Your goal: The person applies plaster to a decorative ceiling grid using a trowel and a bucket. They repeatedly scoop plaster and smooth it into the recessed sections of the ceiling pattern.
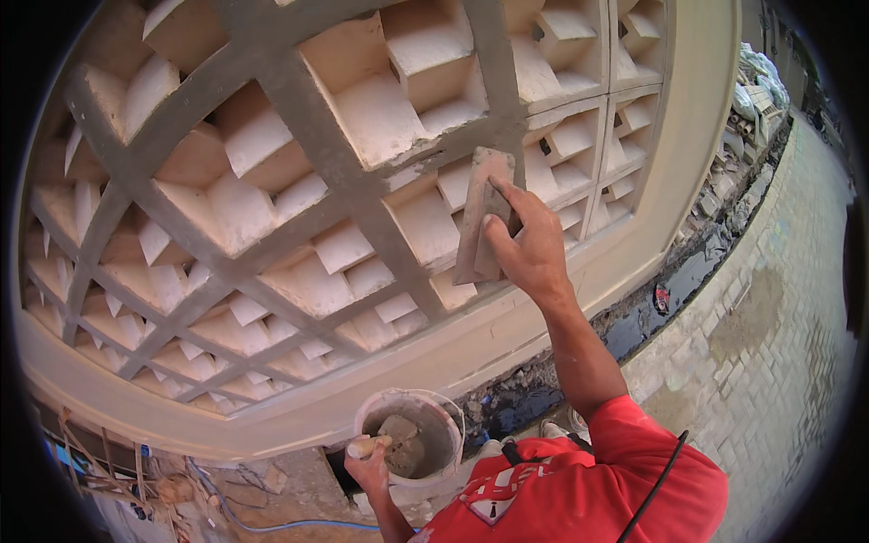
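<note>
My right hand (536, 242) grips a flat rectangular plastering float (487, 181), held up against the pale ventilation-block wall (412, 226). Grey mortar (367, 213) coats the ribs between many of the square openings. Low at my left side, my left hand (369, 472) is closed around the light handle of a trowel (367, 446). The trowel's blade is over the mouth of a pale bucket (441, 423), and it looks smeared with mortar. More wet grey mortar lies inside the bucket.
A plain ledge (453, 348) frames the wall's lower edge. Along its foot runs a ditch with dark water (634, 330), with rubble (729, 176) heaped farther off. Paving (769, 353) spreads to the right. At lower left are a blue hose (290, 523) and loose sticks (109, 462).
</note>
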Motion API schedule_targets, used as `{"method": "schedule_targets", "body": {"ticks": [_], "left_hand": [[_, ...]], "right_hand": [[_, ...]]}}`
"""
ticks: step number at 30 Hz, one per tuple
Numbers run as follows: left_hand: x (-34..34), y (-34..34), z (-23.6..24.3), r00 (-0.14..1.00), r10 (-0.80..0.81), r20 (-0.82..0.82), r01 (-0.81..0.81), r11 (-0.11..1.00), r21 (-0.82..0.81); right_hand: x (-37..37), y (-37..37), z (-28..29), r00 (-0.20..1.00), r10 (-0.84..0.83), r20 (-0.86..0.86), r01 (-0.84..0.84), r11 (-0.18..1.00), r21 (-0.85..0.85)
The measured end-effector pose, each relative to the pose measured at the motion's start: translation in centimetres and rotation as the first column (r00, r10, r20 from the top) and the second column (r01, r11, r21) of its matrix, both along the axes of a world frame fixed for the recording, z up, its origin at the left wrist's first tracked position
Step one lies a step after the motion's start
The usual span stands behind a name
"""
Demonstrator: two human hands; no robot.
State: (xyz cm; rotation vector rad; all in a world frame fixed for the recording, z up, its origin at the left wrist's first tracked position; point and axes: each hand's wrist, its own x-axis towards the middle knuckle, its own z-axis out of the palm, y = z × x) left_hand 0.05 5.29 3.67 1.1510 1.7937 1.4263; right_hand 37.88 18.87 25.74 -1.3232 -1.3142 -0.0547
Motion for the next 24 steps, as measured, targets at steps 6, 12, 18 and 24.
{"method": "schedule_targets", "body": {"ticks": [6, 12, 18, 24], "left_hand": [[0.1, 0.1, -1.5, 0.999, 0.037, 0.033, -0.039, 0.997, 0.062], [0.9, -0.1, -2.1, 0.999, 0.028, 0.036, -0.028, 1.000, 0.014], [1.8, 0.3, -1.9, 0.998, 0.066, 0.022, -0.066, 0.998, 0.004], [2.7, 0.9, -1.4, 0.999, 0.030, 0.037, -0.029, 0.998, -0.048]], "right_hand": [[8.2, -0.1, 2.1, 0.894, -0.200, 0.402, 0.193, 0.979, 0.058], [8.2, 2.2, 3.7, 0.751, -0.267, 0.604, 0.244, 0.962, 0.122], [10.4, 0.7, 0.4, 0.745, -0.146, 0.651, 0.254, 0.964, -0.075], [8.2, 0.7, 5.2, 0.763, -0.214, 0.609, 0.193, 0.976, 0.102]]}}
